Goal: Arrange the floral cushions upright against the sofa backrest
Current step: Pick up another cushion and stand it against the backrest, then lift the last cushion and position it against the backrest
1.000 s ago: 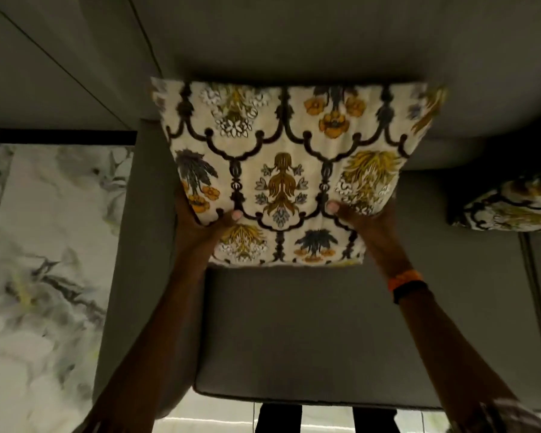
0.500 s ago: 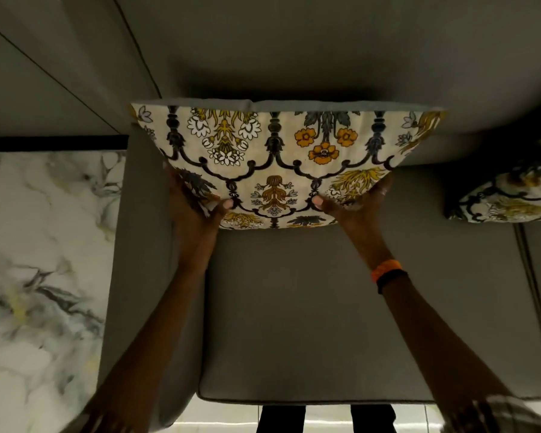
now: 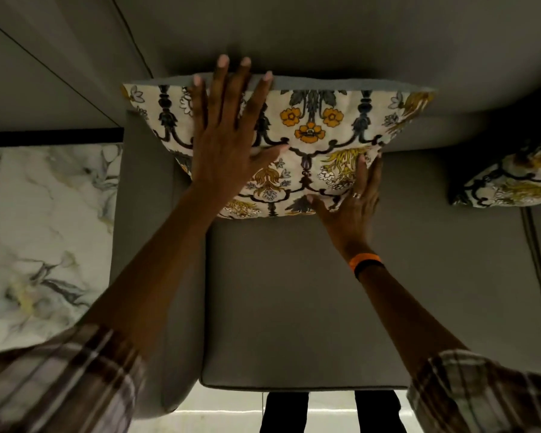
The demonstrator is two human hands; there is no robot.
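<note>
A cream floral cushion with black scrollwork and orange flowers leans upright against the grey sofa backrest, its bottom edge on the seat. My left hand lies flat on its front, fingers spread, fingertips reaching over the top edge. My right hand rests open against the cushion's lower right corner, fingers pointing up. A second floral cushion lies at the right edge, partly cut off and in shadow.
The grey seat cushion fills the middle, with the sofa's left armrest beside it. Marble floor lies to the left. My dark trouser legs stand at the seat's front edge.
The cushion has settled against the backrest. My left hand left its lower left corner and moved up flat onto the front. My right hand loosened from gripping to resting open on the lower right corner.
</note>
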